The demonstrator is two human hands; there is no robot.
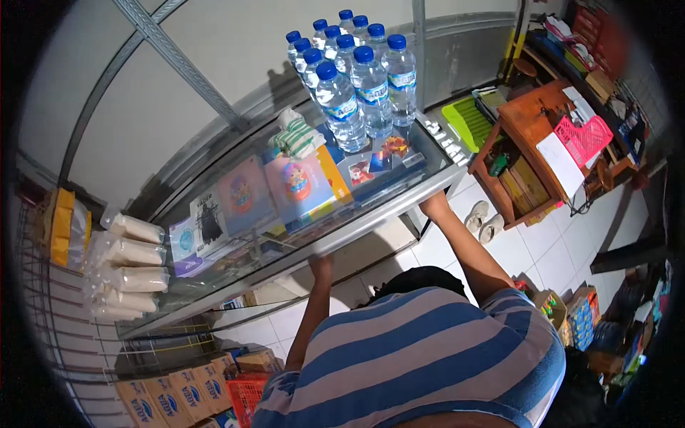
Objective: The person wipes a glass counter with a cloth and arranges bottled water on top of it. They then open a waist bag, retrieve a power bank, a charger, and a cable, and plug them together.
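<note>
My left hand (322, 267) is at the near lower edge of a glass display case (371, 217), its fingers hidden by the metal frame. Farther right, my right hand (434, 205) reaches to the same edge near the case's corner, its fingertips also out of sight. On the glass top stand several water bottles (344, 107) with blue caps, grouped toward the right. Beside them lies a green-and-white striped cloth (296, 135). Books with pink covers (245, 194) and a white-and-purple pack (187, 246) lie flat to the left.
Filled clear bags (135, 253) are piled at the left by a wire rack (61, 321). Cartons (169, 399) and a red basket (246, 396) sit at lower left. A wooden desk (531, 107) with a pink basket (581, 135) stands right, near sandals (491, 228) on the tiles.
</note>
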